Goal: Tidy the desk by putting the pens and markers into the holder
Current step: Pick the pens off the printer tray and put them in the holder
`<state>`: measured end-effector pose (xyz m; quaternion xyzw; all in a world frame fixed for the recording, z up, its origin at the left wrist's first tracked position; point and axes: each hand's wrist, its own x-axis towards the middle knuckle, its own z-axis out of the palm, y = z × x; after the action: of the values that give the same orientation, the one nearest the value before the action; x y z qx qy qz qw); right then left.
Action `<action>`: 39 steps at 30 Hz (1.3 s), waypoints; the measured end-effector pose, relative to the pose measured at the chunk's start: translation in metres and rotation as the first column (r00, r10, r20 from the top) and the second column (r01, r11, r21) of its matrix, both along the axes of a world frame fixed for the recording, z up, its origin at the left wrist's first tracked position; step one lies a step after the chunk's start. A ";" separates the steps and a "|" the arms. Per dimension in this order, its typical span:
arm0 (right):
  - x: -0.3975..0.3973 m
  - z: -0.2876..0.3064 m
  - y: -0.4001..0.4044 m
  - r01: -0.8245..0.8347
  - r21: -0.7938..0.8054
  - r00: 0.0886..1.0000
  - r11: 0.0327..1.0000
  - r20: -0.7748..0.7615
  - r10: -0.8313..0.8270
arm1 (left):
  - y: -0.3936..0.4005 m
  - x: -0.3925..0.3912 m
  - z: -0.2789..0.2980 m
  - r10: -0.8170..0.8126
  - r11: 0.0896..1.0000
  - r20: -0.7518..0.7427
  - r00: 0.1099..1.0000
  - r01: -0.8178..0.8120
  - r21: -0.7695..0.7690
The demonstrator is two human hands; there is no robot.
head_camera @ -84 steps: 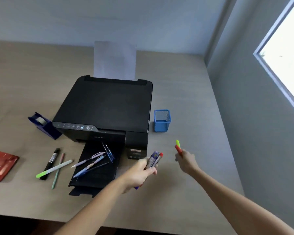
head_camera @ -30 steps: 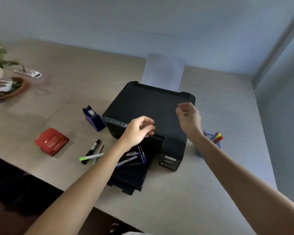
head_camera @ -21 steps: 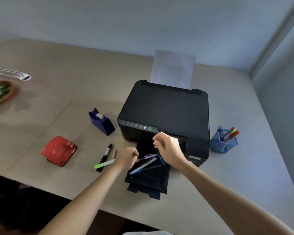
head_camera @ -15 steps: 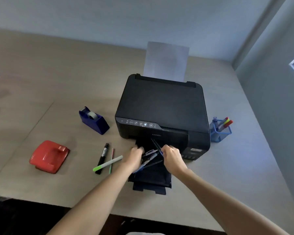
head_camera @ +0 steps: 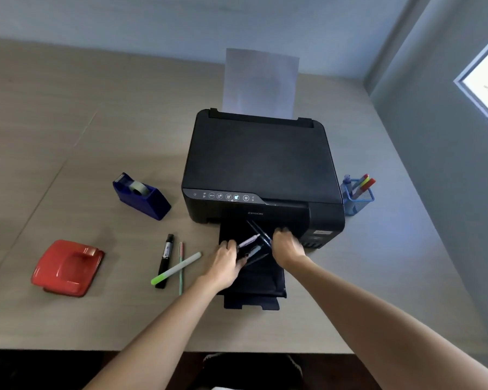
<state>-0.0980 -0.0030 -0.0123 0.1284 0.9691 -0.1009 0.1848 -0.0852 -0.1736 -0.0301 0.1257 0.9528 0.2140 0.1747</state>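
Observation:
Several pens (head_camera: 254,244) lie crossed on the black printer's output tray (head_camera: 254,285). My left hand (head_camera: 225,261) rests on their left ends with its fingers curled over them. My right hand (head_camera: 286,246) covers their right ends, fingers bent down onto the dark blue pens. The blue mesh holder (head_camera: 357,197) stands right of the printer with several pens and markers in it. On the desk left of the tray lie a black marker (head_camera: 166,257), a thin green pen (head_camera: 180,270) and a green-tipped white highlighter (head_camera: 176,268).
The black printer (head_camera: 261,167) with a sheet of paper (head_camera: 261,83) in its rear feed fills the middle of the desk. A blue tape dispenser (head_camera: 141,195) and a red hole punch (head_camera: 67,267) sit to the left. A wall runs along the right.
Both hands dropped their earlier pens into the holder, moved back to the output tray and now close in on the pens lying there. The camera view has shifted.

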 end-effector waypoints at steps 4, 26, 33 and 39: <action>0.003 -0.004 0.006 0.007 0.008 0.999 1.000 0.041 -0.008 | 0.005 -0.001 -0.002 -0.090 0.983 -0.027 0.996 0.084 -0.163; 0.031 -0.011 0.051 0.162 -0.487 0.986 0.858 0.120 -0.118 | 0.003 0.039 0.025 0.218 0.938 -0.146 0.965 -0.248 -0.241; 0.040 -0.011 0.059 0.146 -0.551 0.984 0.822 0.167 -0.063 | 0.028 0.059 0.045 0.421 0.900 -0.128 0.898 -0.431 -0.064; 0.059 0.028 0.097 -0.266 -0.433 0.959 0.861 -0.028 0.282 | 0.045 0.062 0.081 0.517 0.813 0.140 0.844 -0.536 0.227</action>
<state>-0.0392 0.0938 0.0158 -0.0527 0.9272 -0.2839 0.2385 -0.0231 -0.1284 0.0511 -0.1292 0.9073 0.3802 0.1250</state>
